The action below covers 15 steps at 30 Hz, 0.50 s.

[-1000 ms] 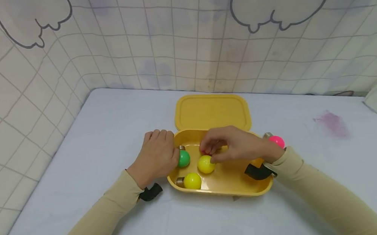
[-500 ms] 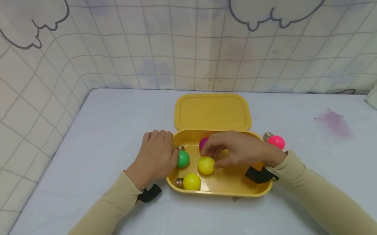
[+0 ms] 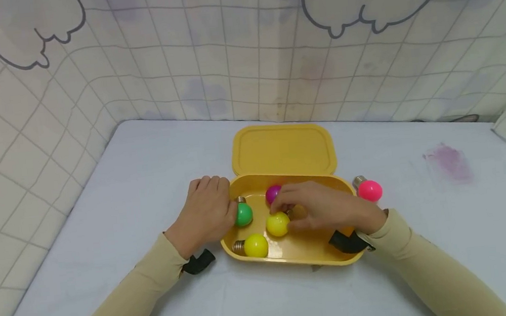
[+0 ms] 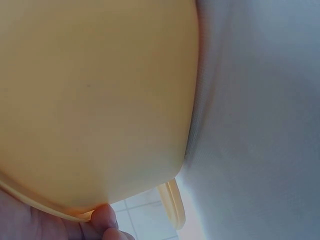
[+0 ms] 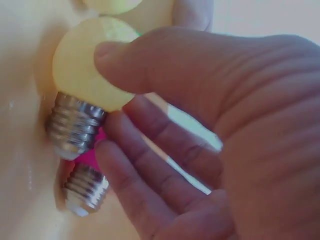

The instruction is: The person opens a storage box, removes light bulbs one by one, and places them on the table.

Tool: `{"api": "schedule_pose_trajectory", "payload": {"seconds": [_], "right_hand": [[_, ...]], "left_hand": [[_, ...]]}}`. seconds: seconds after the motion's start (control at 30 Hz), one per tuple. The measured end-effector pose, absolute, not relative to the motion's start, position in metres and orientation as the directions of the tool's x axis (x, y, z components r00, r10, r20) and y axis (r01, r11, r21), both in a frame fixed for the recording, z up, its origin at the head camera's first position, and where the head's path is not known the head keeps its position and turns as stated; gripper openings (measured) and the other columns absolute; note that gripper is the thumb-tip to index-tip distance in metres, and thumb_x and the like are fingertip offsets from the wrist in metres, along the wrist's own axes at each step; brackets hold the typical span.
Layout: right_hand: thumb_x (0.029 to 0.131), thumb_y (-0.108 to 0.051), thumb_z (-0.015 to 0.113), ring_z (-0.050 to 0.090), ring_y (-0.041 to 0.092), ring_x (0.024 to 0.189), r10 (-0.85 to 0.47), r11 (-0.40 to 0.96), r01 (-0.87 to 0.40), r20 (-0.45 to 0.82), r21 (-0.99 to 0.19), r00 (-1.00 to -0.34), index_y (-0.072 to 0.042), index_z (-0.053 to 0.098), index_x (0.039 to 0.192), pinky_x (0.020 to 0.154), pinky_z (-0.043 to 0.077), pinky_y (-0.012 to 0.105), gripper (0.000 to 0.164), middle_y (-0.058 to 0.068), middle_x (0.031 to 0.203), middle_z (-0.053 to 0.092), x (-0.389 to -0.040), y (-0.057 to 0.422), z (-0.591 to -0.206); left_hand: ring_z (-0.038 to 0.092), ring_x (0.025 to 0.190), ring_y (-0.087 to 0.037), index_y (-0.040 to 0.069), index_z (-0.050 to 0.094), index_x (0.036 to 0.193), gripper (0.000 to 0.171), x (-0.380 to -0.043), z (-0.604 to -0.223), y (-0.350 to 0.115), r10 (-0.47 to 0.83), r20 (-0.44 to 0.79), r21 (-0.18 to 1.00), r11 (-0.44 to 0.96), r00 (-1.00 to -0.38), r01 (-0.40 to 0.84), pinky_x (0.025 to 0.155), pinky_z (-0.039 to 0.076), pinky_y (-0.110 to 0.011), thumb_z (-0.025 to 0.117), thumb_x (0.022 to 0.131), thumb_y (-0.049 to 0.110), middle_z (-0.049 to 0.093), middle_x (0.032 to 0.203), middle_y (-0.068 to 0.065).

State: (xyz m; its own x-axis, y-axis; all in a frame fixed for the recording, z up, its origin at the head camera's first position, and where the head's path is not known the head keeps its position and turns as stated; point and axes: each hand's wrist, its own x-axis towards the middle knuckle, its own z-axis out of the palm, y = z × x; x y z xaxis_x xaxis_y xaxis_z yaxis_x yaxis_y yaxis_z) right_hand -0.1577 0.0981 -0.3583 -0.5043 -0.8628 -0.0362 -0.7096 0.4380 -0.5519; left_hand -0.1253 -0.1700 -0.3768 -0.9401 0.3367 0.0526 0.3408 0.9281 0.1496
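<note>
My left hand (image 3: 208, 210) grips the left rim of a yellow plastic box (image 3: 307, 247); the left wrist view shows its fingertips curled over the edge. Inside the box, my right hand (image 3: 326, 207) pinches a yellow light bulb (image 3: 278, 225). The right wrist view has the thumb on one side of the round bulb (image 5: 82, 65) and fingers around the other, its metal screw base bare. Just behind lies a purple bulb (image 3: 272, 193), partly hidden by the fingers. A green bulb (image 3: 244, 215) is beside the left hand, and a second yellow bulb (image 3: 256, 246) lies in the front left corner.
A flat yellow lid (image 3: 283, 150) lies behind the box. Outside the box's right end, a pink bulb (image 3: 369, 191) rests on the white tablecloth (image 3: 267, 304). A grid-patterned curtain (image 3: 209, 81) rises at the back and left.
My right fingers have drawn slightly forward off the purple bulb, which now shows more, and close about the yellow bulb. The left hand keeps its hold on the rim.
</note>
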Motion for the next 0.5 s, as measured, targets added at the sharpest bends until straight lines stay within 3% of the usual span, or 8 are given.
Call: {"api": "schedule_pose_trajectory", "payload": {"seconds": [0.5], "right_hand": [[0.091, -0.021, 0.078, 0.064, 0.013, 0.107, -0.834, 0.503, -0.692, -0.082, -0.519, -0.545, -0.015, 0.070, 0.124, 0.099, 0.057, 0.033, 0.034, 0.000, 0.127, 0.067, -0.1520, 0.0996, -0.3586]], "left_hand": [[0.045, 0.087, -0.028, 0.005, 0.051, 0.094, 0.020, -0.1260, -0.3783, -0.1689, 0.335, 0.043, 0.143, 0.930, -0.941, 0.338, 0.095, 0.037, -0.048, 0.046, 0.098, 0.024, 0.044, 0.079, -0.006]]}}
